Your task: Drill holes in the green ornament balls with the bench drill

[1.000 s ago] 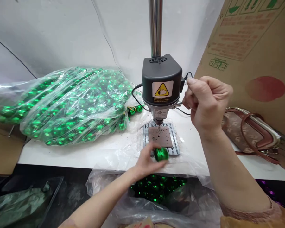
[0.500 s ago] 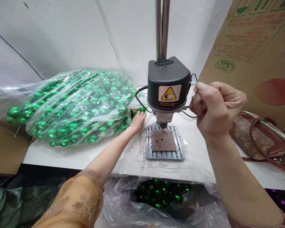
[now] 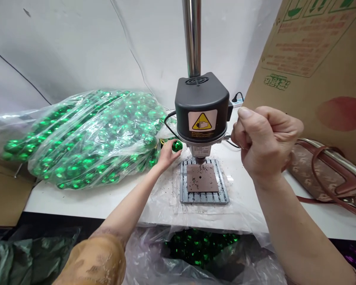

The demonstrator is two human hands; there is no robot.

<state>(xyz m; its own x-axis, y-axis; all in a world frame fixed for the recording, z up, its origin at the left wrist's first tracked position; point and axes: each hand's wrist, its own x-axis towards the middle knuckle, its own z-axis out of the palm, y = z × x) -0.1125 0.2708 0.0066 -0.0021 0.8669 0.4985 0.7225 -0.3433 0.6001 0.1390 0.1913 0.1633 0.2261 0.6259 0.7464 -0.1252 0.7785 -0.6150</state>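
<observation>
In the head view a black bench drill press (image 3: 202, 107) with a yellow warning label stands at the middle of the table. My right hand (image 3: 265, 144) is closed in a fist at its right side, around the end of the feed lever (image 3: 226, 137); the grip itself is hidden. My left hand (image 3: 167, 155) is left of the drill head, thumb and fingers round a shiny green ball (image 3: 177, 145). The ball is at the mouth of a clear plastic bag (image 3: 101, 138) full of green balls. Under the chuck, a brown square plate (image 3: 206, 184) with a dark hole lies on the slotted metal base (image 3: 184, 194).
Dark shavings are scattered over the plate and base. A large cardboard box (image 3: 311, 79) and a patterned handbag (image 3: 317, 174) are at the right. Below the table's front edge, an opened plastic bag (image 3: 148, 253) holds more green balls (image 3: 201, 245). A cardboard flap (image 3: 8, 194) is at the left.
My left hand has drawn back slightly from the bag's mouth and turned, so a green ball now shows between its thumb and fingers. My right hand stays at the lever. The view has shifted slightly.
</observation>
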